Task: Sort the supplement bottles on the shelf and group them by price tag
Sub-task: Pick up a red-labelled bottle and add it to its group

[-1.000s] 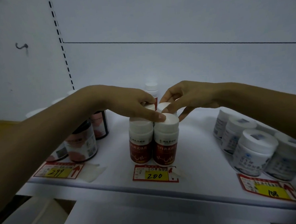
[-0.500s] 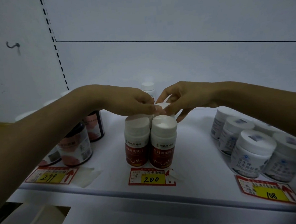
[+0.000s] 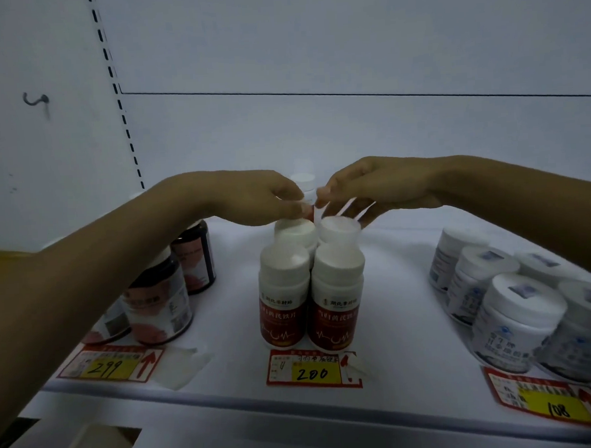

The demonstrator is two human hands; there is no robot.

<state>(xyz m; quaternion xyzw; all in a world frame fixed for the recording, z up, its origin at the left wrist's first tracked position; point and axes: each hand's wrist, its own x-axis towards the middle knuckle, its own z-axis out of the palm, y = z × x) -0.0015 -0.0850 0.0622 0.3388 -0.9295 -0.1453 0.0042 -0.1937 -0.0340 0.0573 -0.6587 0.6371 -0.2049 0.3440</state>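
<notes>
White plastic caps top the four red-labelled supplement bottles (image 3: 311, 288) standing two by two at the middle of the shelf (image 3: 228, 412), touching one another; their glossy red wrappers carry pale Chinese characters and a heartbeat-like line, too small to read. Right in front of them lies a red-bordered price tag (image 3: 313, 370) with "200" handwritten on a yellow patch. To the left, a tag reading "299" (image 3: 111, 365) sits before dark rounded jars (image 3: 157, 299) with pinkish labels, partly hidden by the forearm. To the right, squat white tubs (image 3: 518, 328) with blue-grey print stand behind a tag marked "108" (image 3: 550, 405). Both hands reach in over the back pair of red-labelled bottles — the left hand (image 3: 251, 198) has its fingertips pinched together above the rear left cap, and the right hand (image 3: 371, 189) curls its fingers toward the rear right cap; whether either truly grips a bottle cannot be told. One more white-capped bottle (image 3: 304, 182) peeks out between the hands, farther back.
</notes>
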